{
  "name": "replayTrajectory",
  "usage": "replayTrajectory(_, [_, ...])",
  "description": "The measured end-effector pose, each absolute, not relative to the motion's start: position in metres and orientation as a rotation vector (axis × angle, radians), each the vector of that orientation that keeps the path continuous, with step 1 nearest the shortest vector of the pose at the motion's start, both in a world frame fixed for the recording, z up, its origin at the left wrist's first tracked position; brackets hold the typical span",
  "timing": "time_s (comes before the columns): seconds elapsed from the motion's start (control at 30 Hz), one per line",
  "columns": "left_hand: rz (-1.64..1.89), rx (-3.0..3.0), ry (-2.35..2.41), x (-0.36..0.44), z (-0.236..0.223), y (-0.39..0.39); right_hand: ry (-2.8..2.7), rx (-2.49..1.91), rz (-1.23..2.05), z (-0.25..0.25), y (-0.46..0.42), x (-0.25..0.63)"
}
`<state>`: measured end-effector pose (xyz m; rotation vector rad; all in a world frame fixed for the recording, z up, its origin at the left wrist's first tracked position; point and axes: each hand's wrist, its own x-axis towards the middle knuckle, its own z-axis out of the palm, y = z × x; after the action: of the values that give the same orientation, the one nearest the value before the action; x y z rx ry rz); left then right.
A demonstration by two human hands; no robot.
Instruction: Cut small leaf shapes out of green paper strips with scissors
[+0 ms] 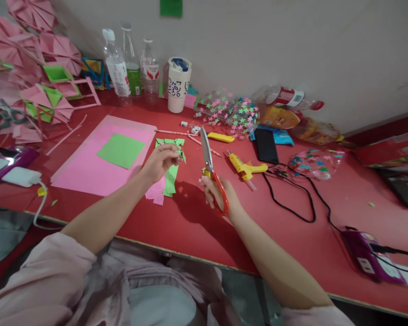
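My left hand (pixel 162 162) pinches a small scrap of green paper (pixel 182 156) above the table. Beneath it lie cut green paper pieces (pixel 171 180) and pink paper strips (pixel 155 192). My right hand (pixel 221 195) is closed round the red-orange handles of a pair of scissors (pixel 207 151), whose blades point up and away from me. A bit of green and pink paper shows by the right fingers, too small to make out fully. Left of my left hand, a green paper square (pixel 121 151) rests on a large pink sheet (pixel 88 167).
Bottles (pixel 116 68) and a white cup (pixel 178 86) stand along the wall. A yellow glue gun (pixel 246 168), a phone (pixel 266 145) and a bag of paper stars (pixel 243 115) lie to the right. Purple power strips (pixel 367 256) with cables sit at both sides. Pink paper crafts (pixel 54 50) pile at left.
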<state>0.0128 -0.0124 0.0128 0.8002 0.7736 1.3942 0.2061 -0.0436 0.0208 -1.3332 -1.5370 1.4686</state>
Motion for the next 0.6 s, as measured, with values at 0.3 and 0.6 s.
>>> replayTrajectory(0.3, [1.024, 0.815, 0.676, 0.034, 0.005, -0.03, -1.447, -1.102, 1.772, 0.016, -0.033, 0.209])
replayTrajectory(0.6, [0.879, 1.935, 1.227, 0.033, 0.007, -0.022, -1.316, -1.038, 1.348, 0.014, -0.018, 0.222])
